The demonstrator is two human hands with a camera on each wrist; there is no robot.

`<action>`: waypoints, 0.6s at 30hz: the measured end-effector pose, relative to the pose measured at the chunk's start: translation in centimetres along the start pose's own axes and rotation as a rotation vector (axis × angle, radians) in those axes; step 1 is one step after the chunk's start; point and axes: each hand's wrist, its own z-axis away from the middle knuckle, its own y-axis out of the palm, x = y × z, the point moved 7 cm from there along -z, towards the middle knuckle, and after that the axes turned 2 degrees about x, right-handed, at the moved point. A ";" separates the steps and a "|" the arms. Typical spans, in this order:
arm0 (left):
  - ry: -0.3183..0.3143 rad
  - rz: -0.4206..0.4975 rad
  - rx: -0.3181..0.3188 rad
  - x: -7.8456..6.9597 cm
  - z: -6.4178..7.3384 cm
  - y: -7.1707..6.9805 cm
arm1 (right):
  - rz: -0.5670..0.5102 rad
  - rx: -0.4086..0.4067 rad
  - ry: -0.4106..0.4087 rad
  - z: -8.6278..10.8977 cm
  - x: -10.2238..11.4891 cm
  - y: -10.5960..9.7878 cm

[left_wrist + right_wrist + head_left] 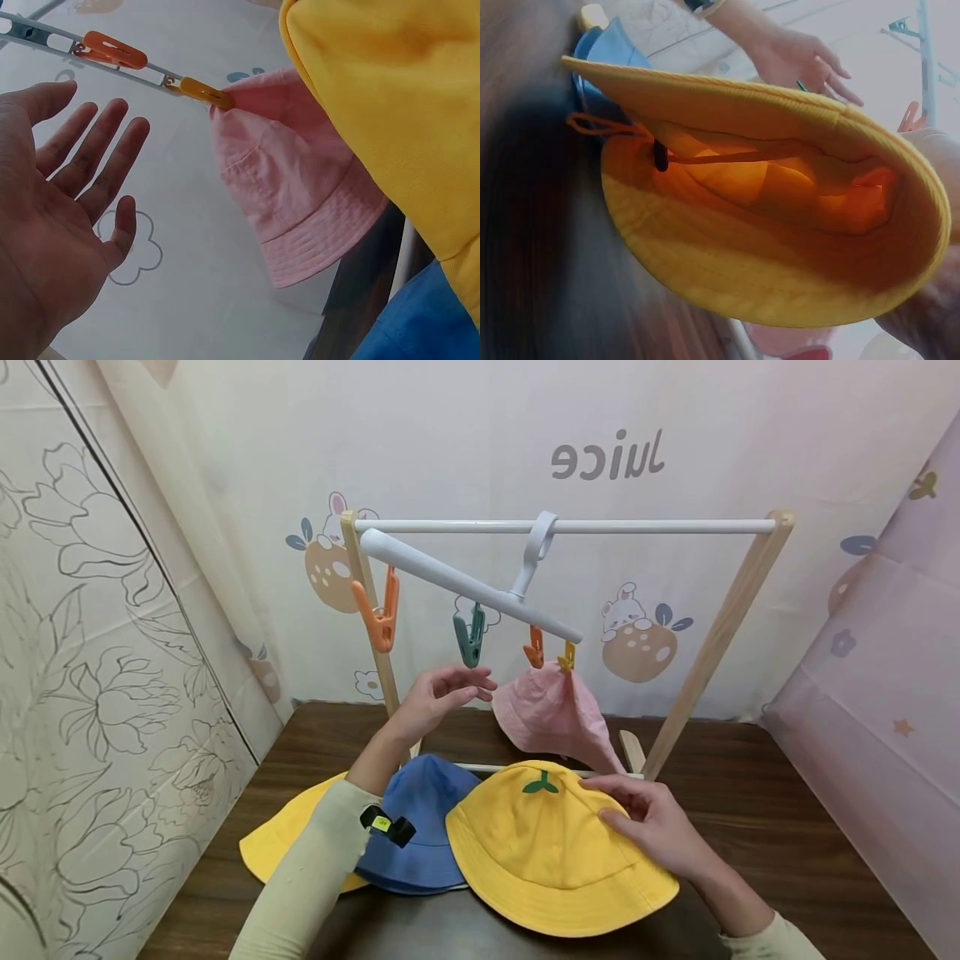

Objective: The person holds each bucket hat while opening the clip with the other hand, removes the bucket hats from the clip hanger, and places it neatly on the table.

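Observation:
My right hand (660, 822) grips a yellow bucket hat (547, 868) by its crown, near the top right side. A green sprout marks the hat's front; its hollow underside and a drawstring with a dark toggle show in the right wrist view. My left hand (442, 697) is raised with loose, spread fingers and holds nothing, just below a green clothespin (470, 639). That clothespin hangs from a white clip hanger (450, 575), along with a large orange clothespin (382, 631), a small orange one and a yellow clothespin (567, 656). The yellow one pinches a pink bucket hat (543, 714).
The hanger hooks onto the white rod (660, 527) of a wooden-legged rack. A blue bucket hat (423, 806) and another yellow hat (288, 827) lie on the dark wooden table (780, 810), partly behind my left forearm. Printed curtains stand behind and beside the table.

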 end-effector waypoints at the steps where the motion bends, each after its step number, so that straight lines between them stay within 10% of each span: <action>1: -0.001 -0.001 -0.001 0.0 0.0 0.0 | -0.001 0.002 0.010 0.0 -0.2 0.0; 18: 0.007 0.000 0.009 0.4 0.2 0.0 | 0.005 0.067 0.206 -0.7 -3.8 -1.0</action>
